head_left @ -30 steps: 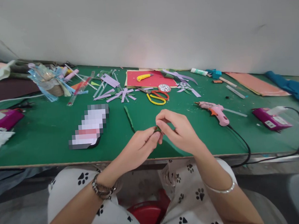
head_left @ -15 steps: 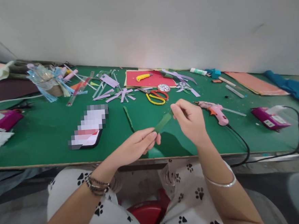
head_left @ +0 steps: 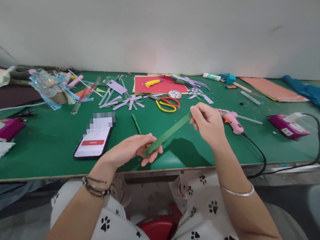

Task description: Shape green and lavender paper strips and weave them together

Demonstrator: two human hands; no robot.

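A long green paper strip runs slantwise between my two hands, above the table's front edge. Its upper right end is pinched between thumb and fingers of my right hand. The lower left end lies across the loosened fingers of my left hand, whose thumb stands off the strip. Just beyond the left hand, a second, narrower green strip lies on the table. Scissors with a yellow and a red handle rest farther back. My right hand partly covers the tip of a pink glue gun.
A phone lies at the left. Purple paper strips, a red sheet and a yellow cutter lie behind. Purple power sockets with cables stand at both sides. A glue stick is near the wall.
My left hand has slid down and left along the strip and its fingers have loosened. My right hand has moved slightly right and up, so more of the strip shows.
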